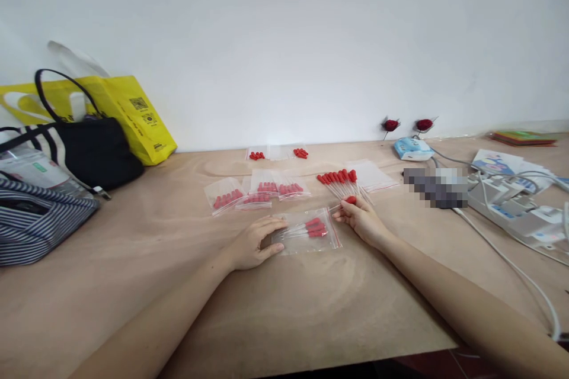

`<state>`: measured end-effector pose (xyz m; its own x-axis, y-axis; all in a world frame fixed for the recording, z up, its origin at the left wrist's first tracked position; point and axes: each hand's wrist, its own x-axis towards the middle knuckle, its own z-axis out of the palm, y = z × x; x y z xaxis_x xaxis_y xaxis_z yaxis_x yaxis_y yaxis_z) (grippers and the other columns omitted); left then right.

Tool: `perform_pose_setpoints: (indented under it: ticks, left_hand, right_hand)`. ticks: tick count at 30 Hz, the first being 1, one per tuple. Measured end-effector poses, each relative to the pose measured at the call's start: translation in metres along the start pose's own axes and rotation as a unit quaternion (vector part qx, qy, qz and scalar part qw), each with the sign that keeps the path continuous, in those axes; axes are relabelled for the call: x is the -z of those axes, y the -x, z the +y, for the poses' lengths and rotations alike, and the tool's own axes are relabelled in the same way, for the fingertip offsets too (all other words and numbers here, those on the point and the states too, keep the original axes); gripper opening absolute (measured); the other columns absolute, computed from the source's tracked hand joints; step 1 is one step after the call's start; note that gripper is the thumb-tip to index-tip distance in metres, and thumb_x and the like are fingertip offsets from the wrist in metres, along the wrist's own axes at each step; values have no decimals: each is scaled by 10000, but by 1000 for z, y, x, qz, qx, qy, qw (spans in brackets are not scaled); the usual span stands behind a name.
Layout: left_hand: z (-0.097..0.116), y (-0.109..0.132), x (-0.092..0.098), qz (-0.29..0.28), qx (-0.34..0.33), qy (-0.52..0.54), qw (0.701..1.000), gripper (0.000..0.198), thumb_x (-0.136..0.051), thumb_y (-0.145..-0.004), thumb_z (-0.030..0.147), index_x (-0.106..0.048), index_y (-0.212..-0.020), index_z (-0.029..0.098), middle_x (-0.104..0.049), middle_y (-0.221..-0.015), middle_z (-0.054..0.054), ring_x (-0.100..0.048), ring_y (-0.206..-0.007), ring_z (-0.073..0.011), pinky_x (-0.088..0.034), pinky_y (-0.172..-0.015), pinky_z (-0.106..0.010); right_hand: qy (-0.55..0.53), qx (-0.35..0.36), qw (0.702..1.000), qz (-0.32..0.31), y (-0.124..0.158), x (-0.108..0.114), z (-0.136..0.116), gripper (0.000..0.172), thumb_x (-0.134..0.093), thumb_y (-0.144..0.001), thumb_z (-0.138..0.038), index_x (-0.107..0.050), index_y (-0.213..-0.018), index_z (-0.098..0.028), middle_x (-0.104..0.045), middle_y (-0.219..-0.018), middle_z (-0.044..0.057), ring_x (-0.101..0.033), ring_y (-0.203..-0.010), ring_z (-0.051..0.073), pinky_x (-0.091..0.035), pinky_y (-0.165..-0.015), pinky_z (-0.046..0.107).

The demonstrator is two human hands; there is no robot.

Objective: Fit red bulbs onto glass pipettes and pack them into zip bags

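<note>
A clear zip bag (291,244) lies on the table with several red-bulbed droppers (315,228) inside, their thin stems pointing left. My left hand (256,243) is closed on the bag's left end, thumb below and fingers above. Just right of the bag's red-striped mouth, my right hand (361,222) pinches one dropper (351,199), its red bulb up at the fingers and its stem toward the bag. Behind that hand, a fan of loose droppers (336,177) rests with red bulbs pointing away.
Filled zip bags (227,199) lie overlapped beyond my left hand, with red bulbs (301,153) farther back. Flat bags (371,174) sit behind the loose droppers. Power strips (518,210) and cables are at right; a yellow bag (133,124) and a black bag (102,151) stand left.
</note>
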<state>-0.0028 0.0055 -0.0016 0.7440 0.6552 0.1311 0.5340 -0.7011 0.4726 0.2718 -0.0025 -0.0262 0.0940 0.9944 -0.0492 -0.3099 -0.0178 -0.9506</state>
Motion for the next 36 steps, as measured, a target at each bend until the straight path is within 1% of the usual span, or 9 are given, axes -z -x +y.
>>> perform_pose_setpoints:
  ticks: [4,8,13,17,20,26,32,34,36]
  left_hand:
    - [1,0,0,-6,2,-7,1000,414,-479,-825,352,-437,-1217,223,-499,-1259,-41,-404,-1203,-194,-292,-1036,-400]
    - [1,0,0,-9,4,-11,1000,425,-476,-827,356,-429,-1226,217,-486,-1273,-40,-392,-1214,-190,-278,-1046,-398]
    - [1,0,1,-10,9,-8,1000,427,-475,-826,357,-431,-1230,224,-479,-1280,-42,-384,-1220,-203,-282,-1041,-412]
    - [0,1,0,-5,6,-11,1000,432,-483,-820,354,-435,-1228,221,-477,-1282,-44,-381,-1221,-204,-297,-1035,-404]
    - [-1,1,0,1,4,-10,1000,429,-486,-817,350,-440,-1223,221,-482,-1276,-44,-388,-1215,-205,-305,-1030,-402]
    - [0,0,0,2,7,-9,1000,432,-487,-815,357,-439,-1225,230,-486,-1274,-41,-398,-1207,-211,-300,-1030,-415]
    - [-1,0,-1,2,10,0,1000,431,-488,-816,359,-441,-1225,230,-480,-1279,-45,-394,-1210,-217,-295,-1029,-428]
    - [-2,0,-1,4,5,4,1000,430,-491,-815,355,-441,-1224,236,-481,-1278,-43,-394,-1210,-216,-288,-1033,-428]
    - [-2,0,-1,4,3,6,1000,432,-491,-815,356,-438,-1227,237,-480,-1279,-42,-393,-1211,-214,-284,-1036,-424]
  right_hand:
    - [-4,11,1000,25,-1,3,-1,412,-699,-567,-367,-402,-807,-211,-551,-599,-66,-565,-501,90,-446,-484,211]
    - [43,44,997,47,3,-3,-2,489,-722,-541,-406,-356,-805,-218,-566,-617,-75,-546,-465,78,-423,-442,190]
    - [65,45,995,67,9,-14,-3,492,-684,-570,-483,-350,-810,-214,-582,-616,-63,-508,-392,72,-353,-333,162]
    - [53,38,993,96,10,-18,-2,471,-667,-589,-495,-360,-813,-216,-605,-648,-43,-515,-391,75,-364,-319,165]
    - [71,31,994,81,8,-17,0,455,-705,-545,-471,-414,-768,-202,-595,-613,-33,-509,-392,81,-348,-304,169]
    - [151,1,988,17,7,-16,1,337,-715,-519,-413,-580,-693,-159,-529,-459,-47,-417,-374,55,-303,-327,163]
    - [143,-16,989,-36,5,-18,-2,251,-688,-514,-344,-662,-697,-173,-588,-500,-39,-411,-377,46,-350,-375,183]
    - [154,-16,988,-31,2,-19,0,239,-675,-522,-344,-670,-691,-175,-625,-547,-16,-423,-372,54,-359,-368,195]
    - [173,-11,985,-11,-2,-21,3,227,-664,-533,-347,-669,-673,-169,-641,-566,4,-439,-369,65,-366,-360,206]
